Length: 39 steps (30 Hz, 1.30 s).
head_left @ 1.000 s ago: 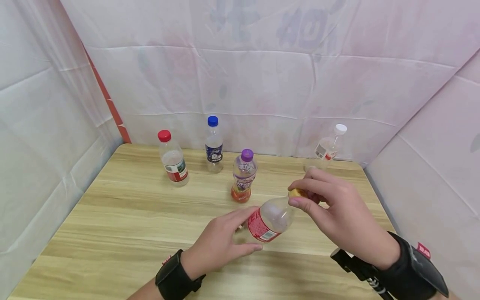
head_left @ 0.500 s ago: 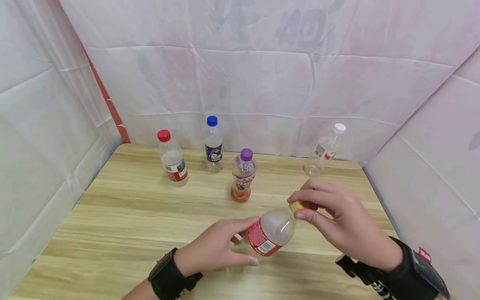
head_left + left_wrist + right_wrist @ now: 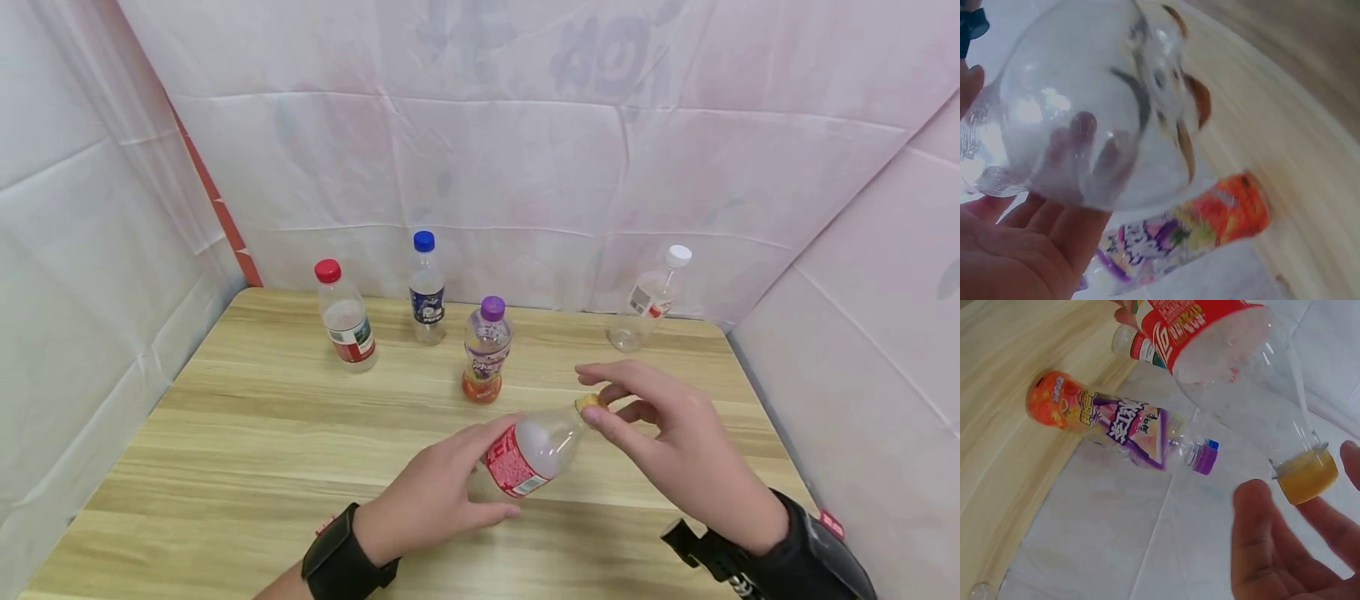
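Note:
A clear plastic bottle (image 3: 551, 437) with a red label and a yellow cap (image 3: 1307, 478) is tilted above the table, its neck toward the right. My left hand (image 3: 442, 487) grips it round the labelled body; some fingers show through the clear plastic in the left wrist view. Around the cap, my right hand (image 3: 675, 425) has its fingers spread. In the right wrist view the thumb (image 3: 1252, 509) stands apart from the cap, while other fingers lie close behind it. Just beyond stands a purple-capped bottle (image 3: 487, 354) with an orange base.
On the wooden table (image 3: 247, 467), a red-capped bottle (image 3: 347, 321) and a blue-capped bottle (image 3: 427, 296) stand at the back left. A white-capped bottle (image 3: 651, 300) is at the back right. Pale sheeting (image 3: 495, 167) encloses the back and sides.
The right fingers have loosened from their pinch on the cap, the index finger now raised. The bottle dipped, then its neck rose slightly again, still in the left hand.

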{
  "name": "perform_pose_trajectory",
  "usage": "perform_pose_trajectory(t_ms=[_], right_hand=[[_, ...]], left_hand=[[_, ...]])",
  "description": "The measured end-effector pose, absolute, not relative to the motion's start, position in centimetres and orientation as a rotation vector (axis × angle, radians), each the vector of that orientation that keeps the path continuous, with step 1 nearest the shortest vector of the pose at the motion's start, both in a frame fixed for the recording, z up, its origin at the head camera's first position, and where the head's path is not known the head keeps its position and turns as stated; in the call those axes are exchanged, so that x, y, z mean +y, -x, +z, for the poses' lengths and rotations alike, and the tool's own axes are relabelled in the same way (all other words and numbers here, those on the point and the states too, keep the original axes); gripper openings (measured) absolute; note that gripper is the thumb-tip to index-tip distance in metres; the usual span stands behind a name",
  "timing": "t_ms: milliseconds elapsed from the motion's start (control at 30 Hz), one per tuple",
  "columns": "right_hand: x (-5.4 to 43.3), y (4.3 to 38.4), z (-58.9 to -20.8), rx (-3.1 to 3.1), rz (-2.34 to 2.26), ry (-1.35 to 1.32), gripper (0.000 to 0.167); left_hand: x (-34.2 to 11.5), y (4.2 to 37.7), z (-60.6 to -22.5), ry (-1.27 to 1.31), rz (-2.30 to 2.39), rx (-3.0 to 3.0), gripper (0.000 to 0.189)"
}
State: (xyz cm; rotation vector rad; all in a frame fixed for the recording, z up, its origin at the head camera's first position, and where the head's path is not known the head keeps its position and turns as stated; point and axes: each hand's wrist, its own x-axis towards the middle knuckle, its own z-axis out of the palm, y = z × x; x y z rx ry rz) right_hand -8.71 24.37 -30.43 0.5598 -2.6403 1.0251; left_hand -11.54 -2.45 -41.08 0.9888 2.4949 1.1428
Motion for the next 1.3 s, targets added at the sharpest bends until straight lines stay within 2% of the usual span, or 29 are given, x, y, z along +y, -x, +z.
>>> perform_pose_trajectory(t_ms=[67, 300, 733, 1100, 1200, 1300], right_hand=[[24.4, 8.6, -30.5, -2.671, 1.016, -0.517, 0.039], [24.0, 8.3, -30.8, -2.753, 0.891, -0.403, 0.009], [23.6, 8.1, -32.1, -2.645, 1.012, -0.537, 0.020], [24.2, 8.6, -32.7, -2.538, 0.994, -0.847, 0.028], [24.3, 8.6, -32.8, -2.533, 0.980, -0.840, 0.029], [24.3, 8.6, -32.6, -2.587, 0.972, -0.719, 0.029]], left_hand=[[-2.5, 11.5, -41.0, -1.031, 1.053, 2.581, 0.096], [-2.9, 11.1, -40.9, -1.120, 0.880, 2.740, 0.098], [-3.8, 11.4, -40.7, -1.091, 0.956, 2.663, 0.094], [-4.5, 12.5, -41.1, -1.061, 1.077, 2.446, 0.092], [-4.5, 12.4, -41.0, -1.056, 1.088, 2.435, 0.092], [-4.3, 12.2, -40.9, -1.051, 1.039, 2.503, 0.093]])
